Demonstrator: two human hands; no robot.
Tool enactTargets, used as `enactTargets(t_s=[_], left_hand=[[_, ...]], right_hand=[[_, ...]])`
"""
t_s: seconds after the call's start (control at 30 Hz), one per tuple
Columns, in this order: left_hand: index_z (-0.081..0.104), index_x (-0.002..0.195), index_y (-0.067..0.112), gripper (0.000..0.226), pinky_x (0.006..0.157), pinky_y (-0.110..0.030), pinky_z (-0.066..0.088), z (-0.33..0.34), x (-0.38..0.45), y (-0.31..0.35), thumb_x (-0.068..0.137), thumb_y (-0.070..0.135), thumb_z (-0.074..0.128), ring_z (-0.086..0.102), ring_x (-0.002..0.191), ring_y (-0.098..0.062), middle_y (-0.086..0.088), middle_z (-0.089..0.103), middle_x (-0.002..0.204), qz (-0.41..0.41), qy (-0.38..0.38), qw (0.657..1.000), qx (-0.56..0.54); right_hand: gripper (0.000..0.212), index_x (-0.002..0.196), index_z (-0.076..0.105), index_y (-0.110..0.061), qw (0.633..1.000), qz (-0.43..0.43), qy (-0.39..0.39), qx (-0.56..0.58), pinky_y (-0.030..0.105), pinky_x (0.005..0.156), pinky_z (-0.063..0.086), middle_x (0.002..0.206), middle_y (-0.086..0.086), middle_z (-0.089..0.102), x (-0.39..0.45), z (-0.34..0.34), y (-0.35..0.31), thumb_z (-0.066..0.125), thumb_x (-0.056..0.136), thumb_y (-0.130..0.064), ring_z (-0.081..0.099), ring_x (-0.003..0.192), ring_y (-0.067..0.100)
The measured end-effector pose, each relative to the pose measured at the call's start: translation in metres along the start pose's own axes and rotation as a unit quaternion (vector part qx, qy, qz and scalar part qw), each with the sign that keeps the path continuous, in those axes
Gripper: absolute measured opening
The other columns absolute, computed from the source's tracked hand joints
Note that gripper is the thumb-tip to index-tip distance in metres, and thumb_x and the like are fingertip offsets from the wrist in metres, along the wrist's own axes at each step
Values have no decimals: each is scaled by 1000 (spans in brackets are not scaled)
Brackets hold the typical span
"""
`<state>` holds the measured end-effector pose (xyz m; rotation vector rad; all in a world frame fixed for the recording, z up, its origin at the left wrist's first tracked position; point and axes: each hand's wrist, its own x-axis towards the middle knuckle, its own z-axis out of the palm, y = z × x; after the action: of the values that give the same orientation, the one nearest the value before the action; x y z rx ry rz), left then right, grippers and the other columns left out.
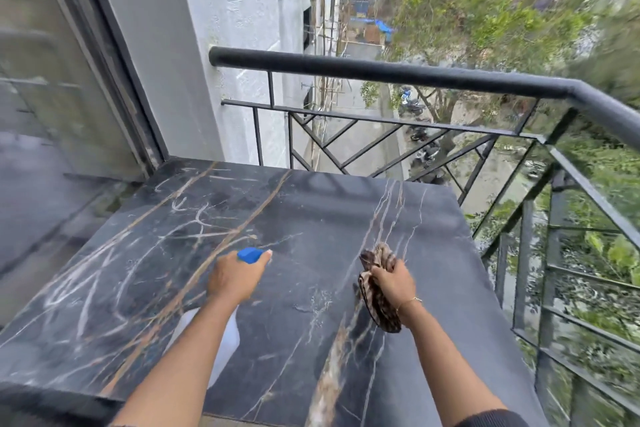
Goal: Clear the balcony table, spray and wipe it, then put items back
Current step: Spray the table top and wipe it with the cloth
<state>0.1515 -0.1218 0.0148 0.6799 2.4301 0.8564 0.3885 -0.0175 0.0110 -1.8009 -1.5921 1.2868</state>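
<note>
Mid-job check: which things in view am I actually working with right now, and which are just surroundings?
In the job: spray bottle in the left hand; striped cloth in the right hand; dark marble table, nothing else on it.

Just there: black railing, glass door, white wall.

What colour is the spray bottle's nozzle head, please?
Blue nozzle head, on a white bottle; head view.

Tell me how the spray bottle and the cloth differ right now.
The spray bottle is white with a blue nozzle; the cloth is brown-striped. The bottle is rigid, the cloth bunched and drooping. The left hand holds the bottle, the right hand the cloth. Both are held above the marble table.
</note>
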Motion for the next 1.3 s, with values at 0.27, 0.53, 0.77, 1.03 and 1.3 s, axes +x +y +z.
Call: enactTargets(t_s=[0.27,0.53,0.77,1.03,1.3], left_hand=[[65,82,10,53,64,-32,46,-30,12,-19,78,63,60,59,73,-32,-9,61,80,-29,76,997,9],[65,79,11,47,71,-39,55,-38,48,-28,78,58,63,65,77,-34,-13,67,81,-29,58,997,-50],[62,67,13,43,70,-37,54,-34,82,-28,77,55,66,64,74,-35,-13,66,74,-26,62,995,-78],[71,72,25,35,55,-26,40,-39,106,-45,73,60,66,62,66,-24,-1,66,67,-36,85,987,-133],[67,64,38,25,72,-34,53,-47,97,-46,74,60,64,66,78,-29,-6,71,75,5,85,986,-143]], right_hand=[[57,145,20,-34,993,-59,26,-94,42,99,38,137,19,36,-7,37,18,43,94,-21,46,120,40],[73,149,-1,-25,931,19,131,-339,41,87,48,148,17,19,-12,76,47,41,93,-44,42,116,36],[78,148,0,-12,916,15,134,-379,42,91,46,146,29,20,13,120,18,44,92,-44,41,117,39],[67,148,3,-20,914,-86,50,-393,45,93,41,152,23,11,48,213,-52,41,94,-28,34,124,37],[83,147,10,-27,828,-310,-122,-451,46,93,39,148,11,21,32,249,-70,61,81,-31,34,122,35]])
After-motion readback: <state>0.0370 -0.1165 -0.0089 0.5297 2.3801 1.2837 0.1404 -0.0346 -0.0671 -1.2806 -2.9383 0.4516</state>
